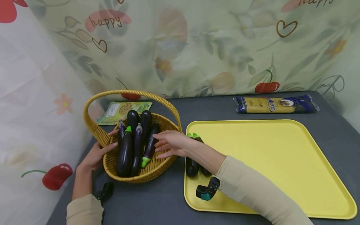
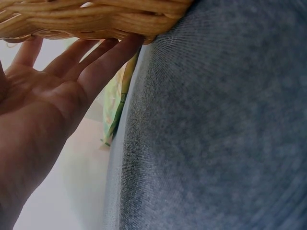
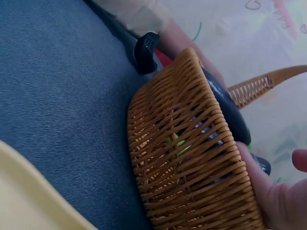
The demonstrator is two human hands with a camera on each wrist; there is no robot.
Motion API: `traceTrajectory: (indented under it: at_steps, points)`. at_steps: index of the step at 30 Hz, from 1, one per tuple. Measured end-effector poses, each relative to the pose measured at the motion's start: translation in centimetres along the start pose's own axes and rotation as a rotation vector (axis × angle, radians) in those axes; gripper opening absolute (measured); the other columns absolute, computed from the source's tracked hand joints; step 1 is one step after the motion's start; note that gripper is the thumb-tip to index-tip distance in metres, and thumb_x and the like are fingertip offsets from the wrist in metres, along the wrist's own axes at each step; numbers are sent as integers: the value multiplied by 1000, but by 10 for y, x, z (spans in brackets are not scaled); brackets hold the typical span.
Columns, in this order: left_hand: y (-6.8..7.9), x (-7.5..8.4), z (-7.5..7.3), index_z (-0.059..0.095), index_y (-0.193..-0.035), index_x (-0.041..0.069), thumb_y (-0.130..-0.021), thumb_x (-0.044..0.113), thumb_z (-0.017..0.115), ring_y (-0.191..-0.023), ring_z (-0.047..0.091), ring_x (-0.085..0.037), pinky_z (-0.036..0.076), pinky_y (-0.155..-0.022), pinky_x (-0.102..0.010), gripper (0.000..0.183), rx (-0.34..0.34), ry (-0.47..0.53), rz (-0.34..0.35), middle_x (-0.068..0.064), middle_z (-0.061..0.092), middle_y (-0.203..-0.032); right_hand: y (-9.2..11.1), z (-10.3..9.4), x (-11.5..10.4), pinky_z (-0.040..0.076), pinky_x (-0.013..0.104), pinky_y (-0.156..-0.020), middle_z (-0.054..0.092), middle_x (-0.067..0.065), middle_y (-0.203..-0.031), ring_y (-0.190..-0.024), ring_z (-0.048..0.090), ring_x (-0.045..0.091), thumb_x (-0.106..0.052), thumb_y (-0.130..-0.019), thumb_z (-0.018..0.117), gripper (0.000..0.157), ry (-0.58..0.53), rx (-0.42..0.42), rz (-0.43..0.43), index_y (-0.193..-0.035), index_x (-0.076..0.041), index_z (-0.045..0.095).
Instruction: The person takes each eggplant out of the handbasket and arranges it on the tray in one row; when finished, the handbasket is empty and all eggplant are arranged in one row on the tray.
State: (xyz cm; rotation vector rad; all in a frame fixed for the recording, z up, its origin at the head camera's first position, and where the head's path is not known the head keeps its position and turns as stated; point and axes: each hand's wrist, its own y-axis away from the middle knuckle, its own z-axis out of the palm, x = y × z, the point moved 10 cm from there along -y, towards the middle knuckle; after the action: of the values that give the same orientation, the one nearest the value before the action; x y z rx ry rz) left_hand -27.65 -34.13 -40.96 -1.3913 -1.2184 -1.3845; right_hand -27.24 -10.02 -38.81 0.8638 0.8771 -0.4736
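Observation:
My left hand (image 1: 97, 156) holds the left side of the wicker basket (image 1: 150, 178) near the base of its handle. In the left wrist view, several fingers (image 2: 108, 64) lie against the basket's outer wall. Several dark purple eggplants (image 1: 125, 154) lie inside the basket. My right hand (image 1: 172, 143) is over the basket's right side, fingers spread, close to an eggplant (image 1: 150, 147) whose green end points toward the front. I cannot tell whether it touches that eggplant. Two more eggplants (image 1: 192, 167) lie at the tray's left edge, partly hidden by my right forearm.
The yellow tray (image 1: 267, 162) takes up the right of the grey table (image 1: 157, 200). At the back right lies a pasta pack (image 1: 275, 104). Behind the basket lies a green food packet (image 1: 123, 109). Printed cloth hangs along the back and left.

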Motion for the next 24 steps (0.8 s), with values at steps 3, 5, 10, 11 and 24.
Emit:
traceTrajectory:
  at_steps: [3, 5, 10, 11, 24]
  points:
    - [0, 1, 1, 34, -148, 19, -99, 15, 52, -103, 55, -11, 50, -81, -30, 52, 4, -10, 0, -10, 35, -136, -6, -1, -1, 50, 47, -84, 40, 27, -135, -121, 45, 41, -22, -99, 55, 55, 0, 41, -2, -144, -1, 32]
    - [0, 1, 1, 34, -148, 19, -99, 15, 52, -103, 55, -10, 50, -82, -30, 53, 6, -14, -4, -10, 33, -137, -9, -2, -1, 49, 48, -84, 37, 27, -138, -123, 43, 41, -22, -98, 55, 58, 5, 70, 2, -146, -1, 29]
    - [-1, 2, 0, 34, -149, 18, -99, 15, 53, -103, 56, -11, 50, -81, -30, 53, 12, -16, 0, -6, 39, -132, -15, -2, -4, 49, 48, -84, 28, 30, -144, -128, 36, 43, -22, -99, 53, 65, 33, 107, 5, -150, -2, 17]
    - [-1, 2, 0, 34, -149, 18, -99, 15, 53, -103, 56, -11, 50, -81, -30, 53, 15, -19, -1, -6, 39, -132, -17, -3, -4, 50, 48, -84, 27, 30, -145, -129, 35, 44, -21, -99, 53, 66, 40, 115, 3, -150, -2, 15]
    - [-1, -2, 0, 35, -148, 21, -99, 18, 54, -103, 54, -10, 50, -82, -28, 53, 23, -42, -22, -14, 31, -138, -32, -13, 1, 54, 46, -72, 29, 23, -146, -123, 42, 46, -20, -97, 57, 66, 57, 256, 25, -149, -1, 20]
